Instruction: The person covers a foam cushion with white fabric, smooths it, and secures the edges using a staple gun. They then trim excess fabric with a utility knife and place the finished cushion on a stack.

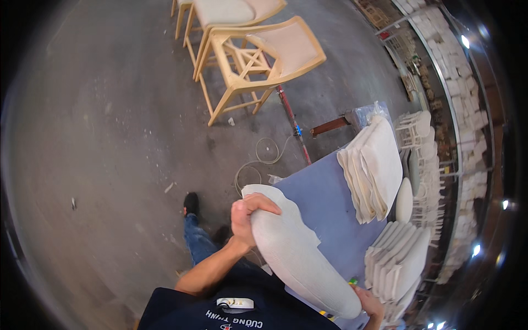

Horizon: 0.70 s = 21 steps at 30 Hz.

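A long, curved off-white upholstered seat cushion [300, 264] is tilted between my two hands, above the near end of a blue-grey table [319, 190]. My left hand [250, 217] grips its far left end, thumb and fingers folded over the edge. At the near right end, my right hand [369, 302] holds the cushion's rim; some of its fingers are hidden. A small green and yellow item [352, 281] shows beside the right hand, too little of it visible to name.
Upright seat pads [379, 165] stand on the table's far right, with more stacked pads [399, 258] nearer. A wooden chair frame [258, 60] without its seat stands on the floor ahead. A red pipe [289, 110] and a looped hose [250, 170] lie beyond the table.
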Each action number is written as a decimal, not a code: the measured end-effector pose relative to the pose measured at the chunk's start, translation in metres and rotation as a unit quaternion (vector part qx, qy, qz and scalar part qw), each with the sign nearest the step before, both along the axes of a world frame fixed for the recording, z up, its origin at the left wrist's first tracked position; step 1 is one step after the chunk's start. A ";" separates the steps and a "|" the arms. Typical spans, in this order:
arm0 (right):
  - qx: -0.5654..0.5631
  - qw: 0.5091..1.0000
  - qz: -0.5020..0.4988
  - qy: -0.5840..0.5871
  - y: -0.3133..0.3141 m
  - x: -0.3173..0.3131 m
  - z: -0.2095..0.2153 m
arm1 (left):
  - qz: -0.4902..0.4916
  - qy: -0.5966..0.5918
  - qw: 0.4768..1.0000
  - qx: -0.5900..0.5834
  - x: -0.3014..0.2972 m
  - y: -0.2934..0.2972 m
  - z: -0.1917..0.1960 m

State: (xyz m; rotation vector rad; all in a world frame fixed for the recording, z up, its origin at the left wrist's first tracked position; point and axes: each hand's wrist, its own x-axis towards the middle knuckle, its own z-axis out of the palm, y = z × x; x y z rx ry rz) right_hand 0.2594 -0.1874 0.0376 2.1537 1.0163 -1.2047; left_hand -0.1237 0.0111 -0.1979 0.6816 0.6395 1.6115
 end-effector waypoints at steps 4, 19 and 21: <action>-0.159 0.986 0.031 -0.039 0.041 -0.009 -0.003 | 0.025 0.119 0.992 0.046 -0.026 -0.002 0.041; -0.046 0.940 0.212 0.262 0.375 -0.255 -0.314 | 0.053 0.158 0.985 0.043 -0.063 0.042 0.019; -0.107 0.947 0.175 0.246 0.378 -0.267 -0.363 | 0.067 0.144 0.987 0.035 -0.066 0.043 0.013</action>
